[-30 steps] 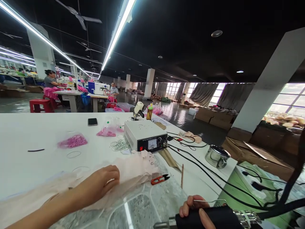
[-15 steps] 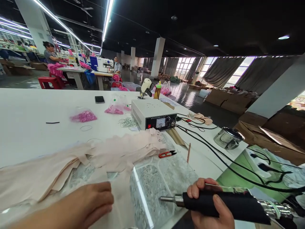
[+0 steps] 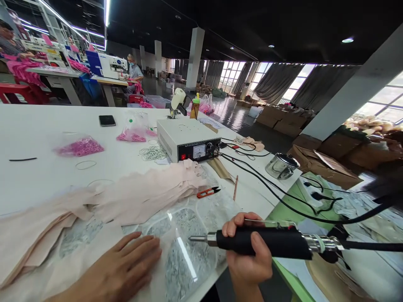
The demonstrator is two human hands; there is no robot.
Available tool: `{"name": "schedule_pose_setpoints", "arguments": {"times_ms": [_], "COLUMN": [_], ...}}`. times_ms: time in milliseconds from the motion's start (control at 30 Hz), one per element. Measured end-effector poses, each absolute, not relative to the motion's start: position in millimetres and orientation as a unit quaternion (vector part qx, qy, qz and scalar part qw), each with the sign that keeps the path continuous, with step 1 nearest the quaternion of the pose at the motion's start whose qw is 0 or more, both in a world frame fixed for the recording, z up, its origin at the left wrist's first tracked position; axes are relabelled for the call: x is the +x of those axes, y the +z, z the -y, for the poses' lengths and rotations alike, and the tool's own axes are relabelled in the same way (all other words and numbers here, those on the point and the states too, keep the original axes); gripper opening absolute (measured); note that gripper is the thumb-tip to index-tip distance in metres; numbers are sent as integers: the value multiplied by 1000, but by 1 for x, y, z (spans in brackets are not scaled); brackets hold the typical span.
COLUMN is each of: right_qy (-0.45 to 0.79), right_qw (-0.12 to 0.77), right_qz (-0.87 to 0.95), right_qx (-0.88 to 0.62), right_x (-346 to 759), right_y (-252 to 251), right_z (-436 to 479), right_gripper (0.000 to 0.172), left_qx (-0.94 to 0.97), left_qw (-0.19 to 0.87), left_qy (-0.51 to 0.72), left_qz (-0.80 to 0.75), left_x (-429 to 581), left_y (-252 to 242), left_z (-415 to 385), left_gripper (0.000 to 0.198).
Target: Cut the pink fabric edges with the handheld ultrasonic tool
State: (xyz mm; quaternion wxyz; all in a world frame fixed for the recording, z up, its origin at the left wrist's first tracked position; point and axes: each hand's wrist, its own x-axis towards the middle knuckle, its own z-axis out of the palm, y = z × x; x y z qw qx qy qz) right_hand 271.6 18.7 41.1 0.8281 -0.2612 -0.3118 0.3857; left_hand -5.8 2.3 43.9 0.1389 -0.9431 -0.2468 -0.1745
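Note:
My right hand (image 3: 250,262) is wrapped around a black corded handheld tool (image 3: 277,244), whose narrow metal tip points left. The tip is over a clear-covered, grey marbled work surface (image 3: 201,218). My left hand (image 3: 126,262) lies palm down, fingers stretched out, on thin pale pink fabric (image 3: 103,239) just left of the tip. More pale pink fabric pieces (image 3: 151,191) spread in a layered strip beyond it. Orange-handled thread snips (image 3: 206,193) rest past the tool tip, beside the fabric.
A white control box (image 3: 189,134) with a meter stands behind the fabric, cables (image 3: 252,176) running right. Bags of pink pieces (image 3: 80,144), a phone (image 3: 107,121) and a metal cup (image 3: 281,165) sit on the white table (image 3: 34,130). Two people work at sewing machines beyond.
My left hand has flattened from a curled pose onto the fabric, and its fingers are now stretched out. The tool in my right hand has shifted left and up in view; the camera has turned right.

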Motion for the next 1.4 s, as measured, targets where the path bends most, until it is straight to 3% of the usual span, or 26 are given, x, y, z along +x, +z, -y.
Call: {"name": "schedule_pose_setpoints", "arguments": {"times_ms": [233, 567, 800, 967, 1200, 1400], "right_qy": [392, 359, 402, 369, 361, 355], "right_qw": [821, 833, 799, 820, 818, 813], "right_qz": [326, 320, 346, 339, 312, 322], "right_qx": [-255, -272, -284, -278, -322, -330], "right_x": [251, 265, 253, 247, 257, 259], "right_y": [35, 39, 37, 38, 33, 32], "right_z": [-31, -33, -42, -52, -49, -50], "right_gripper": [17, 19, 14, 15, 14, 14], "left_qx": [-937, -948, -949, -951, -950, -945], "left_qw": [50, 99, 139, 66, 62, 130], "left_qy": [-216, -138, -126, -154, -166, -152], "left_qz": [271, 268, 253, 261, 257, 257], "left_x": [25, 17, 21, 22, 22, 22], "left_y": [41, 30, 33, 35, 35, 29], "left_z": [-22, -24, -21, -21, -20, -18], "left_gripper": [30, 49, 43, 52, 49, 45]}}
